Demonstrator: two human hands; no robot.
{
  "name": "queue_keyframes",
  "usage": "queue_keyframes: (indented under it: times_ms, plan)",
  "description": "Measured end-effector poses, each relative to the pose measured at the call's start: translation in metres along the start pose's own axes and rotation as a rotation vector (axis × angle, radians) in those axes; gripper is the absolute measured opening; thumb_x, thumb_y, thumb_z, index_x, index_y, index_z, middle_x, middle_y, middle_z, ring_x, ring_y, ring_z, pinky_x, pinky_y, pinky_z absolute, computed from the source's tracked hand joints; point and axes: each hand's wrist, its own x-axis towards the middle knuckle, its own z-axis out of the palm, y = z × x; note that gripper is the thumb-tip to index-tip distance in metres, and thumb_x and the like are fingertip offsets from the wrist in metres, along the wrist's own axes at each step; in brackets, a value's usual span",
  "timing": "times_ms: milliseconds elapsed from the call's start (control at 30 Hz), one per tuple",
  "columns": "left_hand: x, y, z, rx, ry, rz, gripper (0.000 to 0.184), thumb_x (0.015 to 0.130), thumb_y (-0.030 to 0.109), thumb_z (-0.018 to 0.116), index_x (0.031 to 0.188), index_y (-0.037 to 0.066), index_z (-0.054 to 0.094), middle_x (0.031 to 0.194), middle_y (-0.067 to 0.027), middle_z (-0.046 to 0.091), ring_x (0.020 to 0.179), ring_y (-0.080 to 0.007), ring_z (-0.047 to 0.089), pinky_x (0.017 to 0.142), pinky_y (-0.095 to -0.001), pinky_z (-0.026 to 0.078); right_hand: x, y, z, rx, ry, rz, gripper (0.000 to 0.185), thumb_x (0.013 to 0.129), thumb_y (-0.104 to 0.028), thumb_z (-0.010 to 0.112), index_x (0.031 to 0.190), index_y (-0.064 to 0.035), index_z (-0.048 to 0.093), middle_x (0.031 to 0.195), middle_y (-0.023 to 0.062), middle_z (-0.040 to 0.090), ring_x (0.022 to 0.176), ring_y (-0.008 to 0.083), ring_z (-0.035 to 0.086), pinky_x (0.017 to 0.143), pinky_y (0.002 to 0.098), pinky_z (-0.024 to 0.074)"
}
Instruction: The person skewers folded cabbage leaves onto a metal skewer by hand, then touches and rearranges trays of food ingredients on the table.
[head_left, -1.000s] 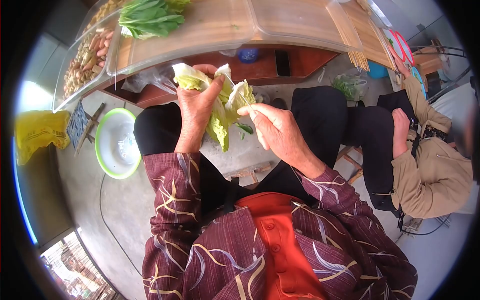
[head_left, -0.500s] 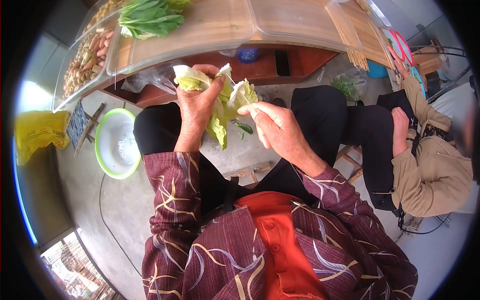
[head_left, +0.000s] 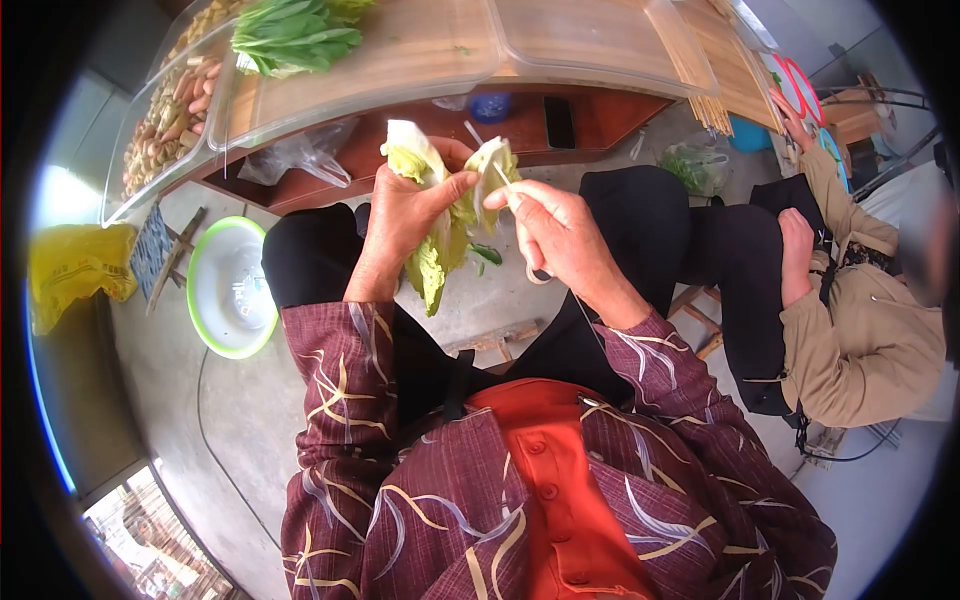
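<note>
My left hand is closed around pale yellow-green cabbage leaves, whose white stem ends stick up above the fingers. Pinched between the thumb and fingers of my right hand is a thin bamboo skewer. It runs through a folded piece of leaf just right of my left thumb, and its tip shows above the leaf. Both hands are close together over my lap, in front of the table's edge. Small green leaf scraps lie on the floor below.
Clear plastic trays on the wooden table hold green leafy vegetables and cut sausage pieces. A skewer bundle overhangs the edge. A phone rests on the lower shelf. A green-rimmed basin stands left; a co-worker sits right.
My left hand has shifted slightly right with the cabbage leaves, closer to my right hand. The folded leaf piece on the skewer has risen and moved a little right.
</note>
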Motion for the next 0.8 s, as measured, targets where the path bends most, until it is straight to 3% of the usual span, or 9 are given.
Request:
queue_keyframes:
  times_ms: [67, 167, 200, 233, 333, 500, 567, 667, 800]
  plan:
    - [0.001, -0.003, -0.004, 0.111, -0.024, -0.035, 0.036, 0.077, 0.023, 0.083, 0.098, 0.000, 0.064, 0.086, -0.0015, 0.064, 0.077, -0.0087, 0.058, 0.067, -0.0249, 0.049, 0.000, 0.003, -0.005, 0.093, 0.029, 0.039, 0.026, 0.102, -0.021, 0.045, 0.105, -0.0025, 0.062, 0.056, -0.0018, 0.048, 0.045, 0.0044, 0.043, 0.045, 0.0216, 0.0338]
    - [-0.001, -0.005, -0.004, 0.192, -0.033, -0.097, 0.037, 0.077, 0.023, 0.083, 0.099, 0.000, 0.064, 0.086, -0.0021, 0.064, 0.077, -0.0088, 0.058, 0.066, -0.0252, 0.049, 0.007, 0.013, -0.010, 0.175, 0.085, -0.018, 0.023, 0.101, -0.021, 0.047, 0.106, -0.0029, 0.061, 0.061, -0.0009, 0.051, 0.048, 0.0037, 0.043, 0.044, 0.0212, 0.0327]
    - [-0.001, -0.006, -0.002, 0.162, -0.080, -0.123, 0.039, 0.077, 0.025, 0.083, 0.099, 0.000, 0.064, 0.086, -0.0024, 0.064, 0.076, -0.0091, 0.058, 0.067, -0.0259, 0.048, 0.009, 0.015, -0.012, 0.246, 0.070, 0.007, 0.019, 0.099, -0.019, 0.054, 0.106, -0.0030, 0.061, 0.072, -0.0011, 0.055, 0.058, 0.0030, 0.047, 0.050, 0.0195, 0.0367]
    - [-0.002, -0.008, 0.000, 0.159, -0.084, -0.124, 0.039, 0.077, 0.025, 0.083, 0.099, 0.000, 0.064, 0.086, -0.0024, 0.064, 0.076, -0.0091, 0.058, 0.067, -0.0259, 0.048, 0.012, 0.018, -0.011, 0.245, 0.074, 0.009, 0.019, 0.099, -0.019, 0.054, 0.106, -0.0030, 0.061, 0.072, -0.0011, 0.055, 0.058, 0.0030, 0.047, 0.050, 0.0195, 0.0367]
    - [-0.007, -0.012, 0.011, 0.055, -0.274, -0.207, 0.042, 0.077, 0.026, 0.083, 0.104, 0.001, 0.063, 0.087, -0.0015, 0.064, 0.078, -0.0089, 0.058, 0.068, -0.0273, 0.049, 0.021, 0.022, -0.003, 0.239, 0.164, -0.073, 0.020, 0.093, -0.016, 0.065, 0.106, -0.0020, 0.061, 0.087, -0.0014, 0.059, 0.080, 0.0040, 0.053, 0.070, 0.0202, 0.0457]
    - [-0.010, -0.003, 0.019, 0.096, -0.389, -0.194, 0.035, 0.080, 0.020, 0.080, 0.103, 0.001, 0.063, 0.088, -0.0021, 0.064, 0.076, -0.0086, 0.058, 0.067, -0.0261, 0.049, 0.025, 0.025, -0.007, 0.287, 0.118, -0.074, 0.025, 0.094, -0.016, 0.063, 0.113, -0.0004, 0.060, 0.092, -0.0002, 0.062, 0.073, 0.0030, 0.051, 0.067, 0.0188, 0.0448]
    - [-0.014, 0.008, 0.020, -0.153, -0.482, -0.341, 0.029, 0.081, 0.015, 0.077, 0.102, 0.001, 0.063, 0.087, -0.0033, 0.063, 0.073, -0.0102, 0.059, 0.064, -0.0256, 0.049, 0.025, 0.021, -0.015, 0.406, -0.017, -0.049, 0.031, 0.095, -0.018, 0.062, 0.120, -0.0002, 0.058, 0.098, 0.0012, 0.063, 0.065, 0.0016, 0.044, 0.061, 0.0159, 0.0406]
    - [-0.020, 0.024, 0.019, -0.274, -0.562, -0.491, 0.026, 0.081, 0.012, 0.075, 0.101, 0.001, 0.063, 0.085, -0.0040, 0.062, 0.070, -0.0115, 0.060, 0.061, -0.0251, 0.049, 0.025, 0.008, -0.017, 0.428, -0.164, -0.074, 0.040, 0.096, -0.023, 0.059, 0.129, -0.0008, 0.053, 0.110, 0.0035, 0.063, 0.060, 0.0003, 0.037, 0.055, 0.0143, 0.0345]
    - [-0.024, 0.031, 0.018, -0.314, -0.567, -0.559, 0.027, 0.084, 0.019, 0.073, 0.102, 0.001, 0.063, 0.083, -0.0044, 0.061, 0.071, -0.0119, 0.061, 0.060, -0.0249, 0.048, 0.028, 0.016, -0.023, 0.445, -0.236, -0.075, 0.046, 0.095, -0.026, 0.061, 0.132, -0.0011, 0.051, 0.120, 0.0064, 0.061, 0.061, 0.0009, 0.041, 0.056, 0.0141, 0.0375]
